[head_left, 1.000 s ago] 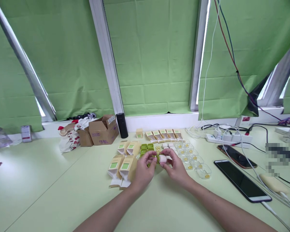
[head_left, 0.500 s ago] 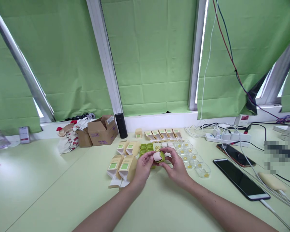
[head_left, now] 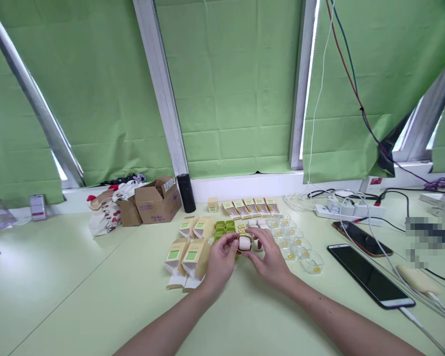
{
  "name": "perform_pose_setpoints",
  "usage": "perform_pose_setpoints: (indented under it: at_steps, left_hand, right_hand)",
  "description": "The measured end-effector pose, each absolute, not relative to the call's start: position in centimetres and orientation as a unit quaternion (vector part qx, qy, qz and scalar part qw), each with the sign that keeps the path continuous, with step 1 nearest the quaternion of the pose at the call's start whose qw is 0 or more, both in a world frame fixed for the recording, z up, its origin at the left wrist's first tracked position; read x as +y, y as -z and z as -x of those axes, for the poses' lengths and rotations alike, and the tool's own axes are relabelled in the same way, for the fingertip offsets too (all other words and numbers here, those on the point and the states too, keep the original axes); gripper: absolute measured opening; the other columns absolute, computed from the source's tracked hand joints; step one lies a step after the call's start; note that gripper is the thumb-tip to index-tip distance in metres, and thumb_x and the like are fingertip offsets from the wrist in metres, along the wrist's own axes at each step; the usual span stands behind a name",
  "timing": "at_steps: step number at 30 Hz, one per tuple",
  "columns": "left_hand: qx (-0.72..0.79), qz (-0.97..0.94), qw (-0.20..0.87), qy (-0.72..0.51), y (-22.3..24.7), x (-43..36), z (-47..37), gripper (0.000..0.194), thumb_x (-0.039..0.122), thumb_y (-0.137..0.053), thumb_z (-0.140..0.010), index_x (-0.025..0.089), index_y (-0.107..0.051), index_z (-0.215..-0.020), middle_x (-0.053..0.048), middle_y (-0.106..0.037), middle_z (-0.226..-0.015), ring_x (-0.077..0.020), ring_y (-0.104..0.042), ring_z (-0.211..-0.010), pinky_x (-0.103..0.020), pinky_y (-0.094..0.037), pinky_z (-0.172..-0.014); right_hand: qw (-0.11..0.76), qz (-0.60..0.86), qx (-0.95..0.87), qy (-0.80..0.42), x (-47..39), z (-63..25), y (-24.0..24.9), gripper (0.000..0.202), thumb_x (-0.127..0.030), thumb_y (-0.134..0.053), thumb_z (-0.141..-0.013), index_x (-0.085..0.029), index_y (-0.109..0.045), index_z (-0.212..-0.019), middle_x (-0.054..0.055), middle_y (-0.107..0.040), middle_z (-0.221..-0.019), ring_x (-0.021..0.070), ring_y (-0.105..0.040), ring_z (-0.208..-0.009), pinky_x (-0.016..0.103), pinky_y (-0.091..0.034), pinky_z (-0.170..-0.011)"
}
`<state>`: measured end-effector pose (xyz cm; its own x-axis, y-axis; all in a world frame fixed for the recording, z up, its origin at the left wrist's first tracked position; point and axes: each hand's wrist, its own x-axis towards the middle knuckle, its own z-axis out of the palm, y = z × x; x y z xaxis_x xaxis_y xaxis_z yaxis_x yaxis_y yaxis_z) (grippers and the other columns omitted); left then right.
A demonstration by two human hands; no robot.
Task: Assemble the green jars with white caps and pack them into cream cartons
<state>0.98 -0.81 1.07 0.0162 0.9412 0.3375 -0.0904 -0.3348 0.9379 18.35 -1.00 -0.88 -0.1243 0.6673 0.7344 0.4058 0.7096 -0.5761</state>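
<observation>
Left hand (head_left: 221, 258) and right hand (head_left: 270, 257) pinch the small pale piece (head_left: 244, 243), seemingly light, stiff and smooth, best held by its rim.

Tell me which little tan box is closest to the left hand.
The front-right box of the group of four: its right side is beside the left hand, while the other three and the back boxes sit farther away.
</observation>
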Motion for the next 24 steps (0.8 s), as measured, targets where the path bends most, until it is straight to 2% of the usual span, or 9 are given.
perform_pose_setpoints:
  at_steps: [9, 17, 24]
  left_hand:
    - [0.373, -0.618, 0.402, -0.564, -0.61, -1.1, -0.81, 0.041, 0.052, -0.067, -0.095, 0.017, -0.073, -0.116, -0.014, -0.076, -0.118, -0.0242, -0.075, -0.095, -0.038, -0.065, -0.085]
    - [0.398, -0.674, 0.323, -0.533, -0.5, -1.28, -0.63, 0.033, 0.044, -0.064, -0.099, 0.019, -0.071, -0.121, -0.013, -0.075, -0.122, -0.0244, -0.074, -0.103, -0.039, -0.063, -0.093]
    - [0.391, -0.675, 0.33, -0.531, -0.63, -1.46, -0.75, 0.034, 0.042, -0.063, -0.1, 0.019, -0.069, -0.124, -0.014, -0.075, -0.122, -0.0241, -0.075, -0.101, -0.04, -0.064, -0.09]
  right_hand:
    - [0.542, 0.339, -0.763, -0.089, -0.85, -18.31, 1.37, 0.04, -0.019, -0.062, -0.096, -0.028, -0.065, -0.135, 0.014, -0.062, -0.129, 0.0302, -0.067, -0.118, 0.045, -0.065, -0.091]
    - [0.538, 0.323, -0.777, -0.05, -0.97, -18.46, 1.05, 0.041, -0.017, -0.059, -0.099, -0.028, -0.062, -0.137, 0.013, -0.063, -0.125, 0.0293, -0.068, -0.114, 0.045, -0.065, -0.092]
    - [0.522, 0.323, -0.788, -0.034, -0.96, -18.46, 1.0, 0.039, -0.017, -0.058, -0.1, -0.027, -0.059, -0.138, 0.014, -0.062, -0.127, 0.029, -0.067, -0.116, 0.045, -0.065, -0.091]
